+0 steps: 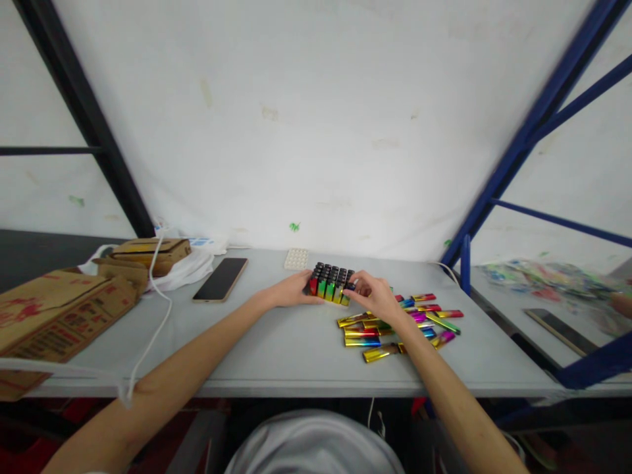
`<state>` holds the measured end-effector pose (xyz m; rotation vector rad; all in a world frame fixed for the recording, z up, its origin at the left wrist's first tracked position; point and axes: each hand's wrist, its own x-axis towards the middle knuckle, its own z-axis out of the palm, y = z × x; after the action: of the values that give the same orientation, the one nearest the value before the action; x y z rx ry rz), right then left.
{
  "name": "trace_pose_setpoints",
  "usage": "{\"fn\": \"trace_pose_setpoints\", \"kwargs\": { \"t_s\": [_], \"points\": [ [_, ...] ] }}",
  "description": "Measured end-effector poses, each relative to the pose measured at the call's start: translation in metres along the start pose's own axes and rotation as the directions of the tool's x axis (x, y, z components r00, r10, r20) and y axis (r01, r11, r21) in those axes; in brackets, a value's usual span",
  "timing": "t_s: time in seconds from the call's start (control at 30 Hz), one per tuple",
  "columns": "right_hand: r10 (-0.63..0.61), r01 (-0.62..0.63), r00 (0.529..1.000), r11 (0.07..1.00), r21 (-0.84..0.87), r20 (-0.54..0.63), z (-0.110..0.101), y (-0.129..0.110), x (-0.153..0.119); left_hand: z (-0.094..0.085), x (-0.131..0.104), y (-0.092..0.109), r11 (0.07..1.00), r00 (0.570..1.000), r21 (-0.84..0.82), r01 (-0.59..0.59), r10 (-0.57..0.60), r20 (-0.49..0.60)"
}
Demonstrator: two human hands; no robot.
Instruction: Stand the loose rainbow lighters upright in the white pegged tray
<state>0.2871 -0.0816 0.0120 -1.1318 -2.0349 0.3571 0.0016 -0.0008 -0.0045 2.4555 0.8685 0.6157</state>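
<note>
A compact block of shiny, black-topped pieces that look like lighters (pixel 330 289) stands upright on the grey table, in rows with red, green and yellow sides. My left hand (pixel 291 291) is closed around the block's left side, fingers partly hidden behind it. At the right end, my right hand (pixel 376 295) pinches with thumb and fingers at a dark-topped lighter on the block's corner. Whether that one is in the row or just beside it, I cannot tell. Loose metallic lighters (pixel 380 353) in gold, red, blue, green and purple lie in a pile beneath and around my right forearm.
A white plate with round bumps or holes (pixel 296 259) lies behind the block. To the left are a phone (pixel 220 280), cardboard boxes (pixel 74 299), white plastic and a hanging white cable (pixel 165 296). A blue metal frame (pixel 513 151) borders the right side; beyond it lies another phone (pixel 560 329).
</note>
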Motion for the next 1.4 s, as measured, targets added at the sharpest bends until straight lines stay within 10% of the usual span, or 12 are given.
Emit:
{"fn": "trace_pose_setpoints", "kwargs": {
  "t_s": [0.7,1.07,1.27,1.4],
  "points": [
    [0.026,-0.026,1.0,0.997,0.071,-0.004,-0.005,-0.003,0.0,-0.002,0.001,0.002,1.0,1.0,-0.009,-0.029,0.029,-0.007],
    [0.08,-0.254,0.834,0.934,-0.251,-0.546,-0.037,0.026,0.004,0.005,0.011,-0.012,0.995,0.996,0.092,-0.033,0.041,-0.082],
    [0.155,-0.251,0.957,0.866,-0.431,-0.247,-0.028,0.066,-0.001,0.011,0.033,-0.025,0.99,0.997,0.14,0.014,-0.002,-0.082],
    [0.287,-0.271,0.957,0.819,-0.505,-0.049,-0.019,0.072,-0.004,0.011,0.053,-0.03,0.983,0.998,0.178,0.041,-0.031,-0.061]
  ]
}}
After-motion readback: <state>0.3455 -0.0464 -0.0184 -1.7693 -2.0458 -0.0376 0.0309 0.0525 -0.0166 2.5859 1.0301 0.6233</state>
